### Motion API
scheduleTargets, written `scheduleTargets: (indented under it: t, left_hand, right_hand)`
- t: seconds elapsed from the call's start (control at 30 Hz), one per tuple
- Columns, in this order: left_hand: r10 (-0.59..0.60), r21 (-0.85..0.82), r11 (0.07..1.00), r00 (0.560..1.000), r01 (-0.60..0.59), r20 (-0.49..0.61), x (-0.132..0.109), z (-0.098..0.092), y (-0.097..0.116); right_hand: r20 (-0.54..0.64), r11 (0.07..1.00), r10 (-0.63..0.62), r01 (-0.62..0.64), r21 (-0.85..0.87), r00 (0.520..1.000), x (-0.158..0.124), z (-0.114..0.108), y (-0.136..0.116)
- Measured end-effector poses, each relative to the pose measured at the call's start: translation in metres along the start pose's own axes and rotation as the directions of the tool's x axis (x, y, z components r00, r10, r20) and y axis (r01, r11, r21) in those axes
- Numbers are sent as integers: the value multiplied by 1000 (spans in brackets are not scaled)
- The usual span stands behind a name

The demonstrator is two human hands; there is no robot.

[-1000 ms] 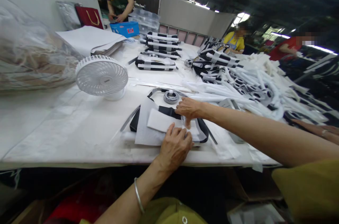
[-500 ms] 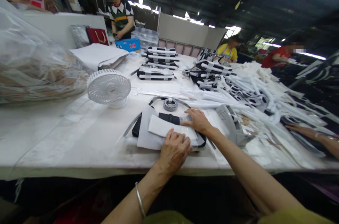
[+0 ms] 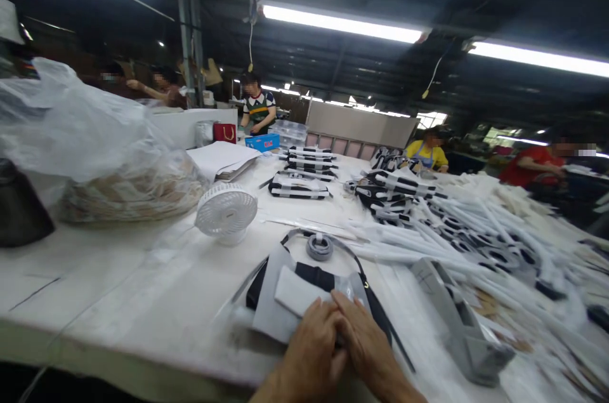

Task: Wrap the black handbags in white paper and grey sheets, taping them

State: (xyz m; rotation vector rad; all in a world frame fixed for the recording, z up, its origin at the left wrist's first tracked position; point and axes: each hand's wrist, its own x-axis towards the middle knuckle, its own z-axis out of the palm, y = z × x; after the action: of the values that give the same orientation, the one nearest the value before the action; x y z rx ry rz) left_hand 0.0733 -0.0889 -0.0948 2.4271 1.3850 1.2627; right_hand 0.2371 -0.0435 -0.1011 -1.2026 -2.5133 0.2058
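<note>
Strip lights [image 3: 342, 23] hang above a pale bench [image 3: 157, 308], where a black bag [image 3: 314, 275] lies near the front edge under a white sheet [image 3: 265, 315] and white pad [image 3: 295, 292]. The left hand [image 3: 311, 339] and right hand [image 3: 364, 334] meet at the pad's right end, fingers close together; whether they pinch anything, I cannot tell. Even, flat pressure should keep the layers aligned and uncreased.

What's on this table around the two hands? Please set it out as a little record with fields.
Left hand: at the near edge of a black item
Right hand: beside the left, fingers meeting it
Grip: fingertips partly hidden, unclear
On the item: white sheet, white strip
Just beyond: coiled grey strap
Left side: white fan
Right side: apparently a grey tape dispenser
Farther back: blue box
</note>
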Motion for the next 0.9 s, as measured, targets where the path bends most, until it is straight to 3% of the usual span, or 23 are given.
scheduleTargets:
  t: [0.07, 0.2, 0.33, 0.43, 0.57, 0.73, 0.8, 0.9]
  left_hand:
    - [-84, 36, 996, 989, 80, 122, 9, -25, 6]
    - [-55, 283, 958, 947, -39, 318, 18, -65, -1]
    - [-14, 443, 887, 952, -130, 307, 4, -96, -19]
    - [8, 463, 875, 960, -141, 279, -11, -113, -30]
    - [41, 395, 906, 960, -152, 276, -26, -118, -36]
    - [28, 336, 935, 966, -117, 257, -37, -106, -39]
    - [25, 303, 948, 969, -101, 245, -38, -104, -42]
    - [30, 234, 968, 971, -88, 238, -36, -105, -47]
  right_hand:
    - [4, 1000, -27, 27, -16, 1000, 0, -5, -5]
    - [-19, 989, -114, 111, -101, 993, -1, -11, -12]
    - [-23, 974, -157, 151, -166, 987, -2, -14, -12]
    - [16, 971, -176, 177, -163, 984, 0, -20, -8]
    - [54, 971, -199, 205, -125, 978, 4, -26, 1]
    - [168, 984, -150, 163, -67, 974, 11, -38, 10]
    - [191, 988, -127, 140, -58, 973, 15, -46, 5]
    - [129, 979, -169, 181, -91, 977, 21, -51, -14]
